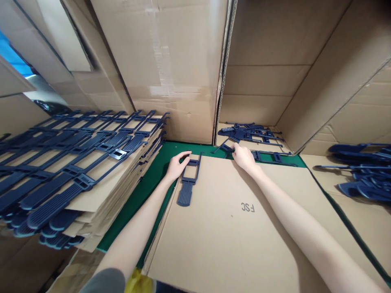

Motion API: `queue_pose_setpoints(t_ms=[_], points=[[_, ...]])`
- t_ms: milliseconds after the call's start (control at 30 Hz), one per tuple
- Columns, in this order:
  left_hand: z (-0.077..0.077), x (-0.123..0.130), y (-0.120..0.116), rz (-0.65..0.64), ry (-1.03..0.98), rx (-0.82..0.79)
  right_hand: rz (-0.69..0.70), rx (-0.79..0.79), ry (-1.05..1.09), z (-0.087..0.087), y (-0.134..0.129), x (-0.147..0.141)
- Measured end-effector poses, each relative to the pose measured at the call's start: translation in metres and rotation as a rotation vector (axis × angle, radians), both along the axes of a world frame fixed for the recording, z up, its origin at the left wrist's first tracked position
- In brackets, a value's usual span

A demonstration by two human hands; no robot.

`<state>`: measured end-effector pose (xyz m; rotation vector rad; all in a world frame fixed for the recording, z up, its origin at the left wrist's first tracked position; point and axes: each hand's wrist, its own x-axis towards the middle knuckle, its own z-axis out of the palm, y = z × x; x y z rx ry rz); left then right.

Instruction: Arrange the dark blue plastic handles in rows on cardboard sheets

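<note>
A dark blue plastic frame (185,193) with a ribbed, rounded tab lies at the far left corner of a cardboard sheet (227,228) printed "FSC". My left hand (176,167) has its thumb and index finger closed around the frame's upper left leg. Beyond the sheet's far edge, my right hand (243,158) is closed on another dark blue plastic frame (226,147), its fingertips partly hidden. Just past that hand, a loose pile of similar frames (253,132) lies in an open carton.
On the left, a tall stack of cardboard sheets (122,179) carries rows of blue frames (76,179) in layers. Large carton walls (177,73) rise behind the green tabletop (166,156). More dark blue parts (363,175) lie on cardboard at the right.
</note>
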<state>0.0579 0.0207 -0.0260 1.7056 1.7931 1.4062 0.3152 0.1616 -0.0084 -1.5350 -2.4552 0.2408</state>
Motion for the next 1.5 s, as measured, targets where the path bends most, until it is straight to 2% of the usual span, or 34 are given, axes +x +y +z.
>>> queue_pose_setpoints(t_ms=[267,400,500,633,733,767,833,900,933,1000,1033,1100,1133,1200,1267,1367,1500], points=[[0.002,0.003,-0.004,-0.037,0.055,0.001,0.01,-0.006,0.035,-0.009,0.009,0.002],[0.002,0.002,-0.004,-0.072,0.09,0.009,0.022,0.065,0.111,-0.011,0.01,0.005],[0.002,0.002,-0.004,-0.084,0.107,0.014,0.023,0.161,0.202,-0.006,0.01,0.01],[0.002,0.003,-0.004,-0.084,0.127,0.019,-0.003,0.344,0.361,0.019,0.012,0.019],[0.002,0.003,-0.004,-0.079,0.139,0.022,0.012,0.542,0.617,0.054,0.003,0.022],[0.002,0.004,-0.004,-0.078,0.142,0.023,0.032,0.554,0.706,0.067,-0.004,0.021],[0.001,0.004,-0.003,-0.078,0.15,0.023,0.118,0.387,0.857,0.09,-0.025,0.015],[0.0,0.004,-0.003,-0.08,0.157,0.023,0.304,-0.017,0.96,0.102,-0.053,0.004],[0.0,0.005,-0.003,-0.08,0.159,0.022,0.408,-0.239,0.97,0.102,-0.069,-0.002],[0.0,0.006,-0.003,-0.083,0.163,0.023,0.547,-0.632,0.921,0.093,-0.1,-0.016],[0.0,0.006,-0.003,-0.084,0.164,0.026,0.572,-0.799,0.879,0.085,-0.114,-0.023],[0.001,0.007,-0.004,-0.086,0.168,0.031,0.588,-1.028,0.785,0.066,-0.134,-0.034],[0.001,0.007,-0.004,-0.086,0.171,0.032,0.588,-1.067,0.725,0.057,-0.14,-0.037],[0.002,0.008,-0.004,-0.081,0.176,0.03,0.611,-0.959,0.57,0.044,-0.146,-0.04],[0.001,0.008,-0.003,-0.076,0.18,0.027,0.639,-0.709,0.387,0.039,-0.145,-0.038],[-0.001,0.008,-0.003,-0.071,0.185,0.033,0.655,-0.384,0.162,0.042,-0.142,-0.031],[-0.002,0.008,-0.003,-0.073,0.194,0.041,0.605,-0.185,0.073,0.049,-0.144,-0.029]])
